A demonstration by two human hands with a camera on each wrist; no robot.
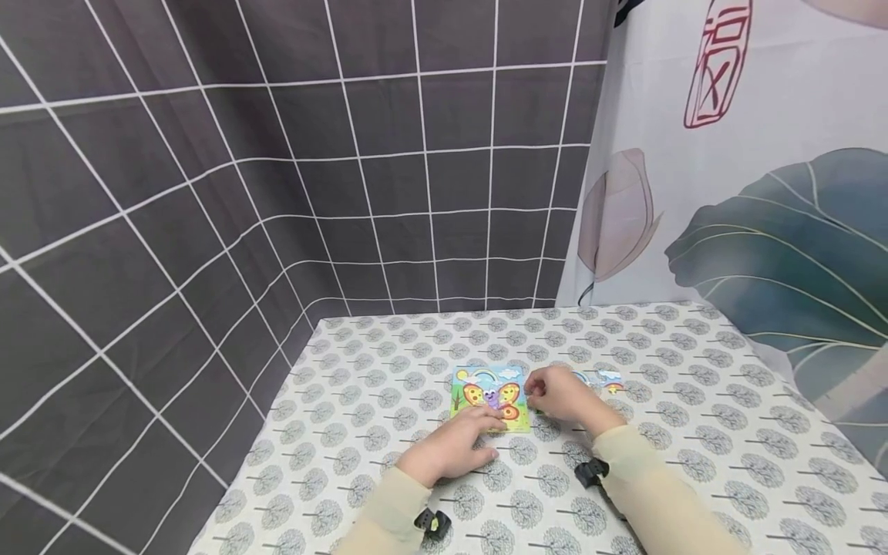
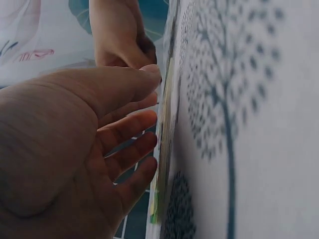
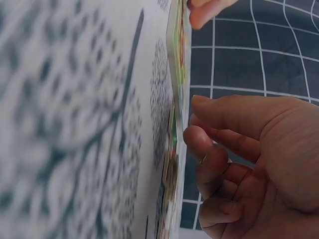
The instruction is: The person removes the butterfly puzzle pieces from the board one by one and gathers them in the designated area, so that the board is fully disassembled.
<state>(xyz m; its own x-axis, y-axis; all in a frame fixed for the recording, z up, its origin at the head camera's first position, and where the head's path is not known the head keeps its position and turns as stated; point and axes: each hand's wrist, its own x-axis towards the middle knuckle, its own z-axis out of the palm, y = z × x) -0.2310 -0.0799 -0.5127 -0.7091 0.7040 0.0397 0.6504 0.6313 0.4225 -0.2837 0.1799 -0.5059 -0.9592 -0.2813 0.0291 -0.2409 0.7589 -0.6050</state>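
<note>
A butterfly picture puzzle [image 1: 491,378] with a rainbow and sun lies flat on the patterned cloth. My left hand [image 1: 459,443] rests over its lower edge, fingers extended; in the left wrist view the fingertips are right at the puzzle's edge. By the right edge is my right hand [image 1: 558,393], its fingers loosely bent. The right wrist view shows a gap between thumb and index finger, with nothing visible in it. Loose puzzle pieces [image 1: 610,378] lie beyond the right hand, which partly hides them. A green piece edge [image 3: 172,127] shows beside the board below the right fingertips.
A white cloth [image 1: 361,416] printed with grey trees covers the table. Dark curtains [image 1: 388,185] with white grid lines stand at the left and back. A pale curtain [image 1: 645,231] with large leaves hangs at the right. Each wrist wears a black camera mount [image 1: 433,524].
</note>
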